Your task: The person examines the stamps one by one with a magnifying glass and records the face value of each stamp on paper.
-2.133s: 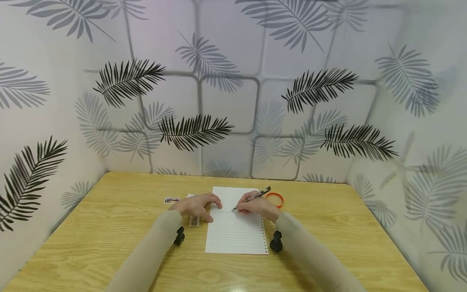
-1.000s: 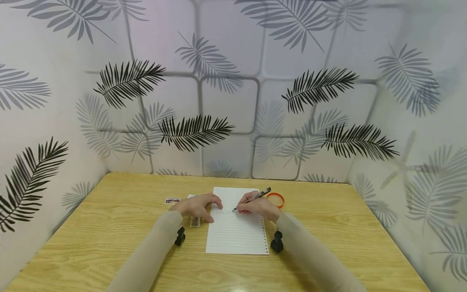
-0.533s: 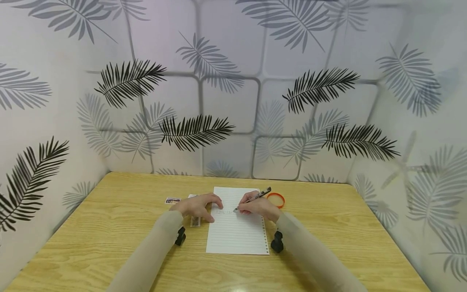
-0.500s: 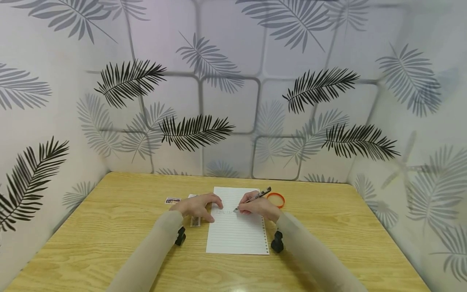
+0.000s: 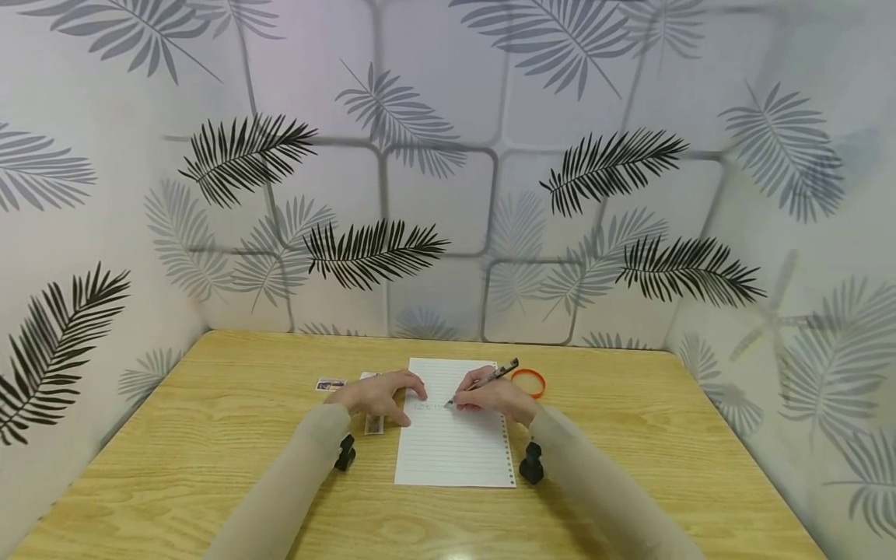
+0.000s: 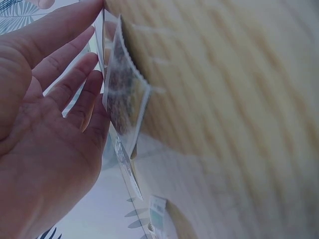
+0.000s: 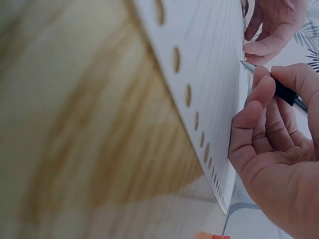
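Note:
A lined sheet of paper [image 5: 455,455] with punched holes down its right edge lies on the wooden table. My right hand [image 5: 495,395] pinches a pen [image 5: 500,371], its tip at a short line of handwriting in the upper half of the sheet. In the right wrist view the dark grip of the pen [image 7: 284,92] sits between thumb and fingers. My left hand [image 5: 378,395] rests at the sheet's left edge with relaxed, spread fingers and holds nothing. Partly under that hand lies a small picture card [image 5: 374,425], also seen as a stamp-like picture [image 6: 127,92] in the left wrist view.
Another small picture [image 5: 330,384] lies left of the left hand. An orange-red ring [image 5: 528,383] lies behind the right hand, beside the sheet. The wooden table [image 5: 210,435] runs back to a leaf-patterned wall [image 5: 448,194].
The pen tip makes small shifts at the end of the handwriting, where a little more writing shows. The left hand and the sheet stay in place.

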Available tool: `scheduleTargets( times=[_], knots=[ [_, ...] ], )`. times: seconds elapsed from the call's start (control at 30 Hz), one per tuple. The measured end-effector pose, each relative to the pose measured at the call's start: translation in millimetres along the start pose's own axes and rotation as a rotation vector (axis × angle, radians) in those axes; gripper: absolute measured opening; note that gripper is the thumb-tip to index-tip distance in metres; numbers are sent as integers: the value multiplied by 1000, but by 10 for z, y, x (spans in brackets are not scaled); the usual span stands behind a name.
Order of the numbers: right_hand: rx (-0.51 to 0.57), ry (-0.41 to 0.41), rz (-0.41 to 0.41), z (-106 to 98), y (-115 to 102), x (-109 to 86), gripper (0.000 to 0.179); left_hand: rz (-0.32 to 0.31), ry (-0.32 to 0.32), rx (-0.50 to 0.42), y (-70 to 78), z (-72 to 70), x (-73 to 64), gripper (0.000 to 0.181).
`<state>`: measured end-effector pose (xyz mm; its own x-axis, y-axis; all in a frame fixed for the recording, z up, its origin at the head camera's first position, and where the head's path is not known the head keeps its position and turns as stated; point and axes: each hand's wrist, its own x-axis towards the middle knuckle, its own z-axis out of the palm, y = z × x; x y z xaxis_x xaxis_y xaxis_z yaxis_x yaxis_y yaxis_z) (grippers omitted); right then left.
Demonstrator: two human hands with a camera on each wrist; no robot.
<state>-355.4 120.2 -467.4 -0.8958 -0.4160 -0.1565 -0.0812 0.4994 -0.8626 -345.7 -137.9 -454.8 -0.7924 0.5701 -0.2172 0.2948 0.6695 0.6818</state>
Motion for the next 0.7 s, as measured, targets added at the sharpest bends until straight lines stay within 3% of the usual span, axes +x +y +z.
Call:
scheduleTargets(
  times=[0.7],
  knots=[
    [44,15,17,-3,18,-6,7,-2,-4,6,12,3,6,37]
  ],
)
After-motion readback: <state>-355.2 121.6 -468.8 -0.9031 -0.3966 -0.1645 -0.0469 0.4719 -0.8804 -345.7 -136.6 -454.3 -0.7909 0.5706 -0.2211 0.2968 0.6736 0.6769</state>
